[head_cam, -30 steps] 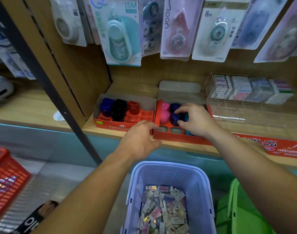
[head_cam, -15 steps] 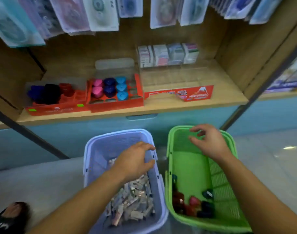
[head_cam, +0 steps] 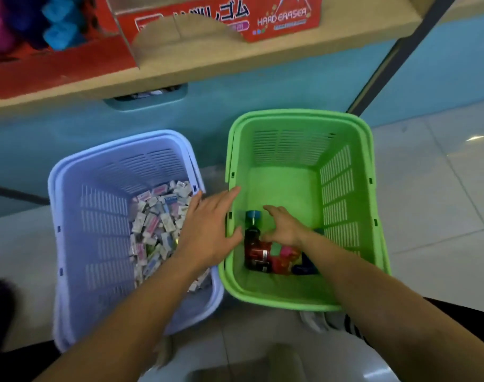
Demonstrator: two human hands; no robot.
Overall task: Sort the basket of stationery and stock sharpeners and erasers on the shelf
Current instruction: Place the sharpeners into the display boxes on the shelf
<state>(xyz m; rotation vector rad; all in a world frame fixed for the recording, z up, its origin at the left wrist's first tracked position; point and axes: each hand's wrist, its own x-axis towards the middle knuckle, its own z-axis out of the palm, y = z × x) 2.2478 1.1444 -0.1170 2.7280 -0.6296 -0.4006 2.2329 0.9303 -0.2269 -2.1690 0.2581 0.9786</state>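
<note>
Now the right hand (head_cam: 283,227) has dropped from rim height into the green basket (head_cam: 298,114), fingers spread low over the sharpeners (head_cam: 256,252); whether it grips one I cannot tell. The left hand (head_cam: 207,230) has slid over, flat and wide, thumb against that basket's left rim. Left of the right palm, a dark row of sharpeners runs away from the person. Beyond the fingertips the floor lies bare. Erasers (head_cam: 152,224) sit left of the left hand.

One purple basket (head_cam: 103,216); one green basket (head_cam: 337,188); one eraser box (head_cam: 284,20).
</note>
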